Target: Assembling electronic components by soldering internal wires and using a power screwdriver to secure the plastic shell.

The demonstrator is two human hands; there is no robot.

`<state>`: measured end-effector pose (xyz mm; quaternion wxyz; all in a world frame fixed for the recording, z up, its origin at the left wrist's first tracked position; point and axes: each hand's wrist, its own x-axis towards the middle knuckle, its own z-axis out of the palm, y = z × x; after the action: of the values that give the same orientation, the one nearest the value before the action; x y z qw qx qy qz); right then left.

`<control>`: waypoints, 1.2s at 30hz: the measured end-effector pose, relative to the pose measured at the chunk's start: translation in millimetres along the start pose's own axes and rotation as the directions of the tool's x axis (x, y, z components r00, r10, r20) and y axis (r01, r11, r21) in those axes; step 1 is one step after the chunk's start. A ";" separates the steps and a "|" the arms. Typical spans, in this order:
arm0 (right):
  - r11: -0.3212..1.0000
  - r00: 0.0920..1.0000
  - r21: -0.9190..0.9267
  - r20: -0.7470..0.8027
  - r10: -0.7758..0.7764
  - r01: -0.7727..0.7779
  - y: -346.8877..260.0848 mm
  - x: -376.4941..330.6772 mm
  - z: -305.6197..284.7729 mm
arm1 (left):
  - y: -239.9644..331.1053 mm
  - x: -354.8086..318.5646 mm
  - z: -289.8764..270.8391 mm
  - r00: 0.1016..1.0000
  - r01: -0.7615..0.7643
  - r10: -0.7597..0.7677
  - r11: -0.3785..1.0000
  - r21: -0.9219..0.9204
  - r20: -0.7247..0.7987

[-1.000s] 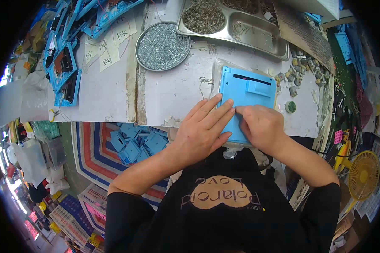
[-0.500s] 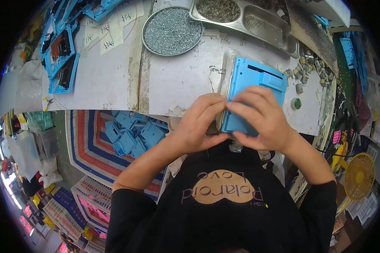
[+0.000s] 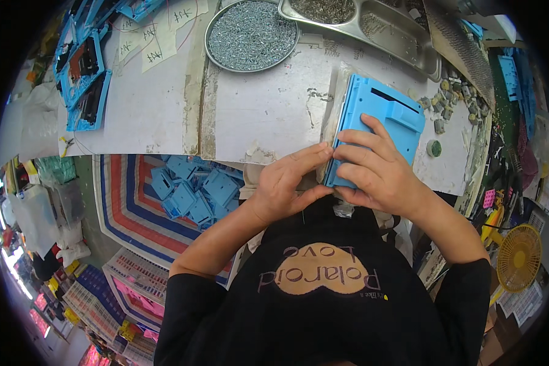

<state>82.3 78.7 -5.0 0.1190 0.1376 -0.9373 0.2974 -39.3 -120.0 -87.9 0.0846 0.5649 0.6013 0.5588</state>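
A blue plastic casing (image 3: 402,131) with a dark slot near its far end lies tilted at the front edge of the table, on a clear plastic sheet or bag (image 3: 333,104). My left hand (image 3: 287,183) is closed at its near left edge, fingertips on the side and thumb by the near corner. Over the casing's near half, my right hand (image 3: 381,174) curls its fingers across the top, with the thumb at the near edge. The fingers hide part of the casing, and whether a small part sits between the fingertips is not visible.
A round metal tray (image 3: 253,36) of small screws and a steel compartment tray (image 3: 402,46) stand at the back. Small metal parts (image 3: 448,97) and a green roll (image 3: 433,148) lie on the right. More blue casings (image 3: 192,192) fill a striped bin below left. A yellow fan (image 3: 518,257) stands right.
My right hand's fingers have settled lower and flatter on the casing. My left hand stays at its left edge. The whole view has shifted slightly.
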 end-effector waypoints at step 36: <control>1.000 0.999 0.026 0.035 -0.001 0.000 6.1 2.8 -8.7 | 6.2 50.9 -13.3 1.000 0.000 0.000 0.999 0.040 -0.002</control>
<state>78.8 88.1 -0.5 0.1010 0.1445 -0.9353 0.3069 -63.2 -89.8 -51.4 0.0727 0.5659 0.6123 0.5474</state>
